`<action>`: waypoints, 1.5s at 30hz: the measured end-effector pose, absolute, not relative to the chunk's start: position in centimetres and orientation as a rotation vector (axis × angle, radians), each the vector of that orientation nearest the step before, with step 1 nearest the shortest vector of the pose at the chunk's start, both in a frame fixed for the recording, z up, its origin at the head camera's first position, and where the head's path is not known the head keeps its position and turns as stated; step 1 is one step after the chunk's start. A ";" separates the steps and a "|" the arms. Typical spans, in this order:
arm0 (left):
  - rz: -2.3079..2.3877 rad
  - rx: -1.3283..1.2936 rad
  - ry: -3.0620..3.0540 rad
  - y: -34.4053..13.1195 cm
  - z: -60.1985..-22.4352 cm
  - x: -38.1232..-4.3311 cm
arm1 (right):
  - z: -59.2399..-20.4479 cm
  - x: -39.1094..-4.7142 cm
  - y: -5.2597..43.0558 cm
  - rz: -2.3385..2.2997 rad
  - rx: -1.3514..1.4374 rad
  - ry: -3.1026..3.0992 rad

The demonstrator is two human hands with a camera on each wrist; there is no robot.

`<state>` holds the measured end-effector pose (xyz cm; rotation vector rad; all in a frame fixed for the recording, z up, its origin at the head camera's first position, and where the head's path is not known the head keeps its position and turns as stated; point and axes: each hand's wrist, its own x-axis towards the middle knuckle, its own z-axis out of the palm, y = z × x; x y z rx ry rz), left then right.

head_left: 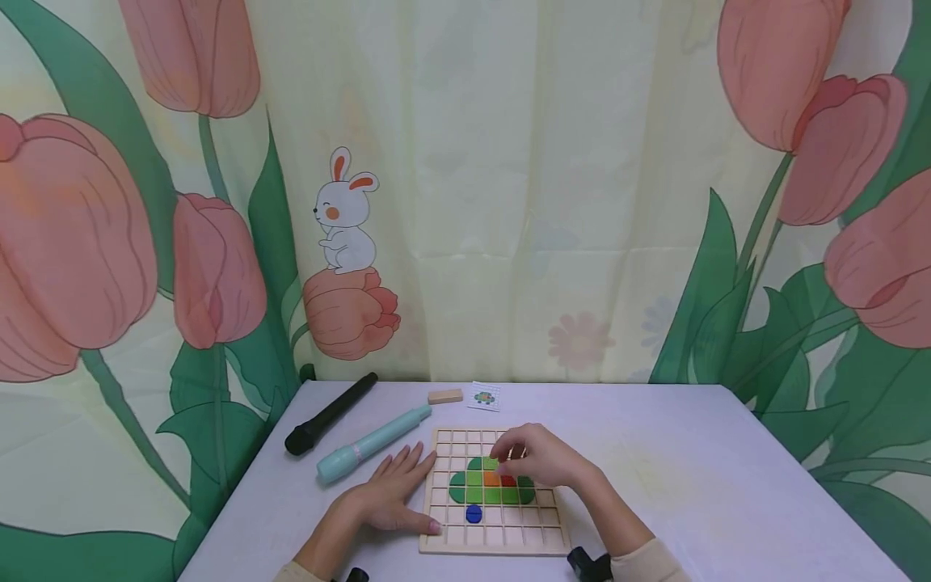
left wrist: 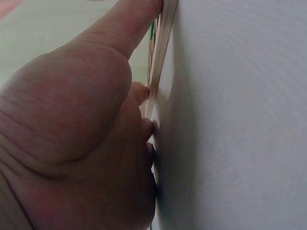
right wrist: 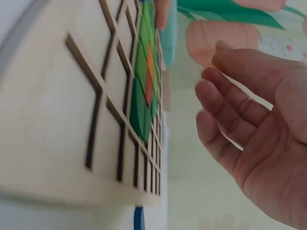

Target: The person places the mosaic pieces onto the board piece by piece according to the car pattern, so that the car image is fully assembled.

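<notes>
A wooden grid board lies on the table. Dark green rounded tiles, light green square tiles, an orange tile and a red tile form a cluster in its cells. Below the cluster is a round blue piece. With fingers spread, my left hand lies at the board's left edge, thumb on the lower left corner. Above the cluster, my right hand hovers with loosely bent fingers; the right wrist view shows nothing between its fingertips.
Left of the board lie a black microphone and a light teal tube-shaped object. Behind it are a small wooden block and a picture card. Something blue shows past the board's edge in the right wrist view.
</notes>
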<state>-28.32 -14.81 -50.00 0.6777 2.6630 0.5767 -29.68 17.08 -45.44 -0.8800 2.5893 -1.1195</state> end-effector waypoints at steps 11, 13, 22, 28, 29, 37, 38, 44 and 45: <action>0.566 0.670 2.671 -15.0 -50.0 -28.3 | -44.9 -30.5 22.1 -1.155 -0.680 2.717; 0.573 0.674 2.670 -15.0 -50.1 -28.3 | -45.1 -30.7 22.8 -1.152 -0.651 2.719; 0.564 0.680 2.668 -14.9 -50.1 -28.3 | -45.9 -30.9 24.6 -1.126 -0.564 2.692; 0.564 0.673 2.669 -14.8 -50.0 -28.4 | -46.3 -30.9 25.2 -1.104 -0.490 2.635; 0.565 0.671 2.668 -14.8 -50.0 -28.4 | -46.4 -30.8 25.3 -1.103 -0.492 2.624; 0.569 0.656 2.667 -14.7 -50.1 -28.3 | -47.1 -30.8 25.5 -1.060 -0.536 2.601; 0.570 0.655 2.667 -14.8 -50.1 -28.3 | -47.2 -30.8 25.5 -1.053 -0.534 2.600; 0.578 0.655 2.664 -14.8 -50.1 -28.3 | -47.5 -30.8 25.5 -1.010 -0.484 2.626; 0.579 0.655 2.664 -14.8 -50.0 -28.3 | -47.6 -30.8 25.5 -1.007 -0.474 2.631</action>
